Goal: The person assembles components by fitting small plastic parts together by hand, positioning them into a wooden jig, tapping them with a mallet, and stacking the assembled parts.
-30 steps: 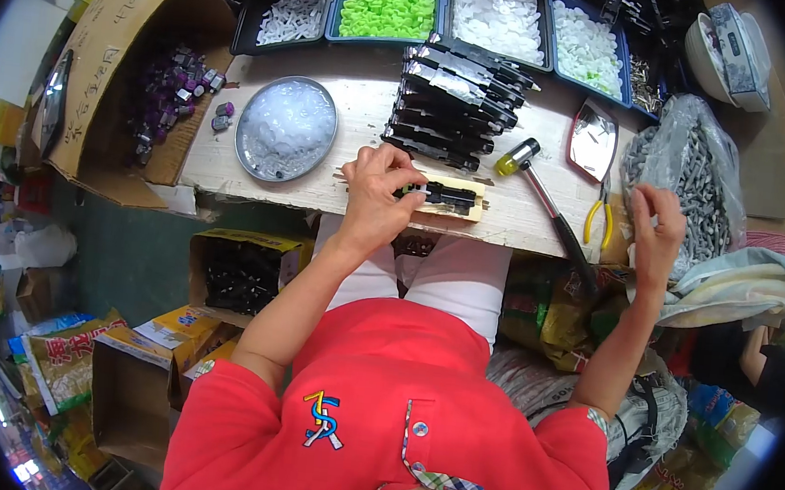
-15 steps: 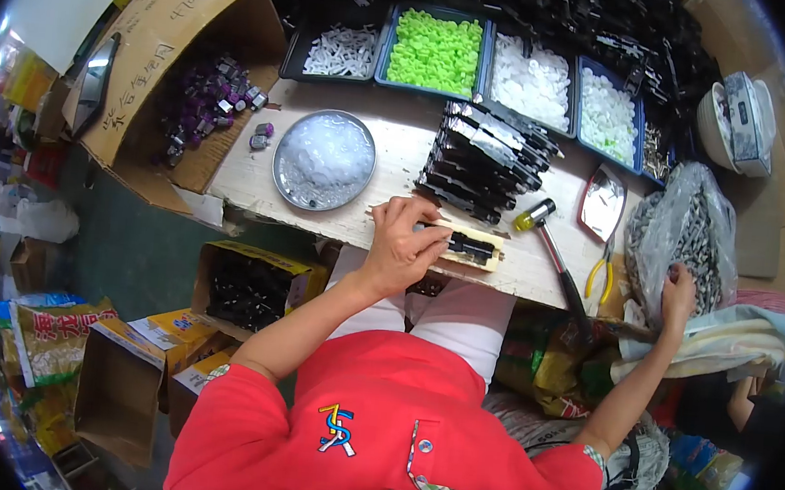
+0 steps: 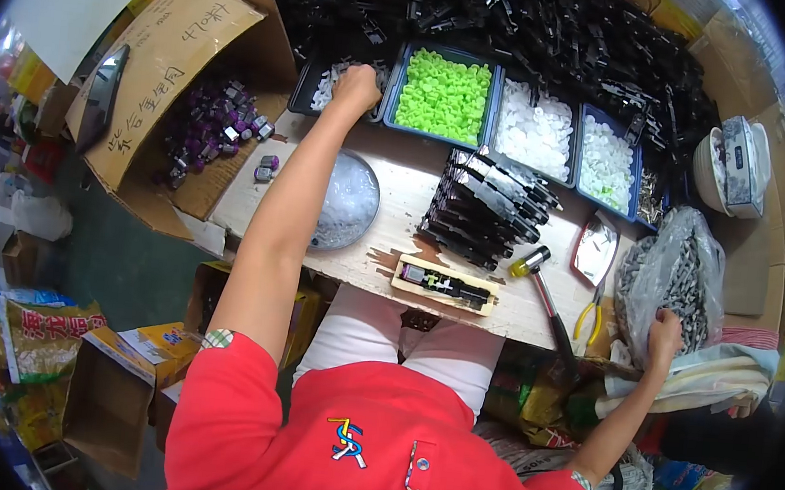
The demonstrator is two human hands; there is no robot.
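My left hand (image 3: 357, 88) reaches over the dark tray of small white plastic pieces (image 3: 324, 88), its fingers curled down among them; what they pinch is hidden. At the front edge of the table, a pale holder (image 3: 399, 280) carries a long black assembly (image 3: 452, 287) with a silver-purple block at its left end and bits of green. No hand touches it. My right hand (image 3: 665, 336) is closed at the near side of the clear plastic bag of grey metal parts (image 3: 679, 279). Whatever its fingers grip cannot be made out.
A stack of black parts (image 3: 484, 206) stands mid-table beside a hammer (image 3: 546, 300), yellow-handled pliers (image 3: 589, 320) and a mirror-like red-edged piece (image 3: 595, 249). Trays of green pieces (image 3: 443, 95) and white pieces (image 3: 533, 131) line the back. Left are a round dish (image 3: 351, 204) and a cardboard box (image 3: 133, 110).
My left hand has left the holder and moved up and left to the tray of white pieces. The assembly in the holder now shows fully. My right hand remains at the bag.
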